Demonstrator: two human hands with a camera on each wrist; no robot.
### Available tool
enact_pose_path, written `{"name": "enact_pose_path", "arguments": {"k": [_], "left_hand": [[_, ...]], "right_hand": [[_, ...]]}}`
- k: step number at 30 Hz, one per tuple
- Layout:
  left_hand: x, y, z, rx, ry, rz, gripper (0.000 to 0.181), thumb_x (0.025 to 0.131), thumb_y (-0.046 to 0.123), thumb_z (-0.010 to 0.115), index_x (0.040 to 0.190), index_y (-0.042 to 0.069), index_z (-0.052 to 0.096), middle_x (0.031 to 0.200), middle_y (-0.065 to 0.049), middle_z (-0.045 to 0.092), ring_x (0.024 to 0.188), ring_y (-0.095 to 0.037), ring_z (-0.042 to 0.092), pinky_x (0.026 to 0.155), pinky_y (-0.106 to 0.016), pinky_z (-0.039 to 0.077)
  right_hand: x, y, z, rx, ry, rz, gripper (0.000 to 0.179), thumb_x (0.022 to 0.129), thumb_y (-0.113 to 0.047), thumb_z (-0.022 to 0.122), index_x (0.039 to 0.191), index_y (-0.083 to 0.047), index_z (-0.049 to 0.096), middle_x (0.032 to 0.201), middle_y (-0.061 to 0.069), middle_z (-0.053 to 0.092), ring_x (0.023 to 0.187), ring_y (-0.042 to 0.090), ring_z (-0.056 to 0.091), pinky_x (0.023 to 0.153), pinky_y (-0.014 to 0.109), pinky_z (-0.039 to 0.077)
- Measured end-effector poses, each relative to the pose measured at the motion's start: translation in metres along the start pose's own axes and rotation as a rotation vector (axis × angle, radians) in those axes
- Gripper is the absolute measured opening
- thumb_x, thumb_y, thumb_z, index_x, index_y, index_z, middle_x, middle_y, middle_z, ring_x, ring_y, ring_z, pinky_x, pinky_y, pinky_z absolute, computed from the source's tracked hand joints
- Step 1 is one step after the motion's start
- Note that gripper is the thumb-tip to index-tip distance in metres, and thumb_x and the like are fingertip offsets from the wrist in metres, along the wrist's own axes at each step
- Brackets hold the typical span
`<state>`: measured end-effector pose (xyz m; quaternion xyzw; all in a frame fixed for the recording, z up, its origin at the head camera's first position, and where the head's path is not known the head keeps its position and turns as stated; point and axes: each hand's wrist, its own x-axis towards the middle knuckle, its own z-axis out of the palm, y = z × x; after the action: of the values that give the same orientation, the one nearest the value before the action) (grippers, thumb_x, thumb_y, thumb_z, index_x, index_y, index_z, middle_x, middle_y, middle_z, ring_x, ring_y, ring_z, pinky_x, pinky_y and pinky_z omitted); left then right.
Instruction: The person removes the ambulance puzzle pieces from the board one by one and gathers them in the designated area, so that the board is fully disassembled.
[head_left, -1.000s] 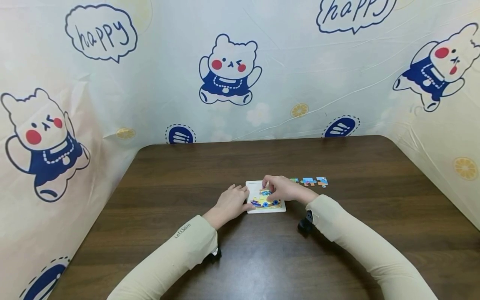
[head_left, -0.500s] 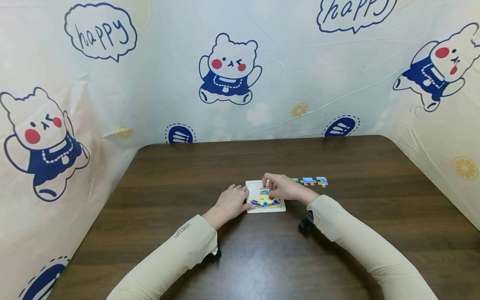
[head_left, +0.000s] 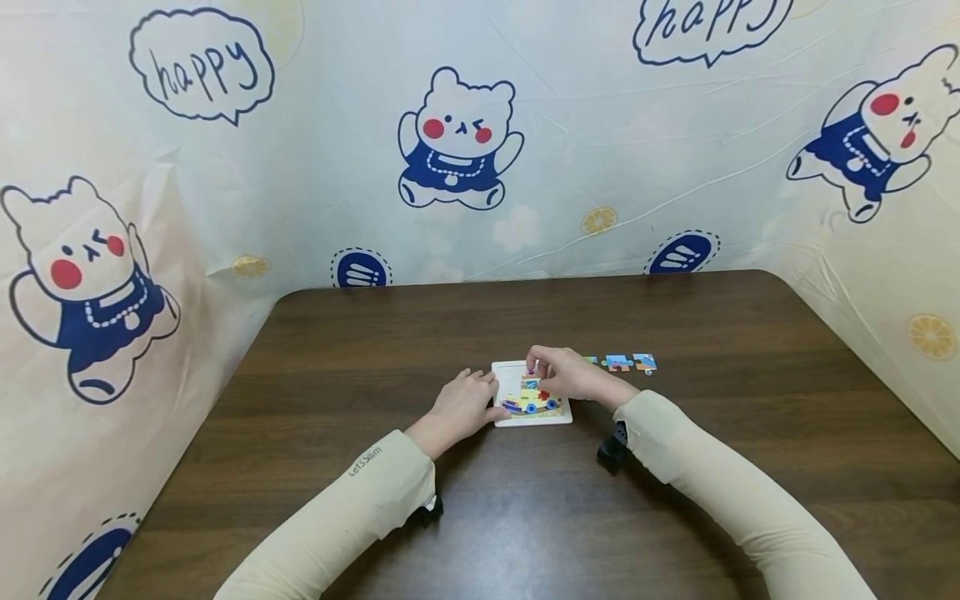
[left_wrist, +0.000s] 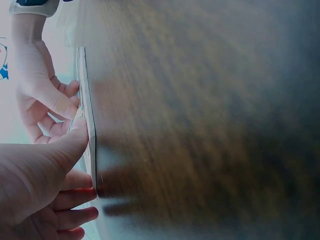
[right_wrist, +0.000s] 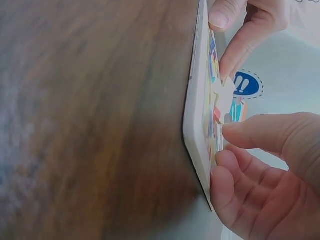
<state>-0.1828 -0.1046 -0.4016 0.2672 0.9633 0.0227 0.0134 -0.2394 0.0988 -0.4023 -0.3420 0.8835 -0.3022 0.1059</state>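
A white-rimmed jigsaw tray (head_left: 536, 422) lies flat on the brown table, partly filled with a yellow vehicle picture. My left hand (head_left: 465, 402) rests along its left side, fingers fairly straight and thumb on the near left corner. Over the upper part of the tray, my right hand (head_left: 566, 373) pinches a jigsaw piece (right_wrist: 226, 102) between thumb and fingers. In the right wrist view that piece stands tilted above the picture, its pale side showing. The fingers hide part of it in the head view.
Several loose jigsaw pieces (head_left: 617, 363) lie in a row right of the tray, the nearest partly hidden behind my right hand. A printed cloth (head_left: 555, 167) hangs behind the table (head_left: 360, 350). Black wrist cameras (head_left: 612, 451) sit beneath my sleeves.
My right hand has lifted slightly and shifted a little away from me, uncovering more of the vehicle picture. The left hand stays in place on the tray.
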Motion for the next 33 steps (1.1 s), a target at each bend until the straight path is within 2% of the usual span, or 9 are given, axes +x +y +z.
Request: {"name": "enact_pose_path", "arguments": {"k": [20,33], "left_hand": [[0.0,0.0,-0.001,0.014,-0.004,-0.002,0.052,0.088,0.043,0.058,0.118,0.001,0.06,0.127,-0.016,0.052,0.119,-0.031,0.047,0.103,-0.042,0.03],[0.0,0.0,0.001,0.046,0.005,0.002,0.047,0.087,0.043,0.059,0.109,0.002,0.063,0.126,-0.016,0.054,0.117,-0.031,0.049,0.101,-0.042,0.032]], "right_hand": [[-0.001,-0.001,-0.005,-0.01,0.033,0.026,0.018,0.083,-0.001,0.065,0.096,-0.008,0.054,0.078,0.0,0.055,0.07,0.014,0.054,0.062,0.03,0.046],[-0.007,0.0,-0.013,-0.009,0.048,0.068,0.018,0.083,-0.001,0.065,0.097,-0.009,0.059,0.078,0.0,0.055,0.07,0.016,0.052,0.063,0.03,0.046]]}}
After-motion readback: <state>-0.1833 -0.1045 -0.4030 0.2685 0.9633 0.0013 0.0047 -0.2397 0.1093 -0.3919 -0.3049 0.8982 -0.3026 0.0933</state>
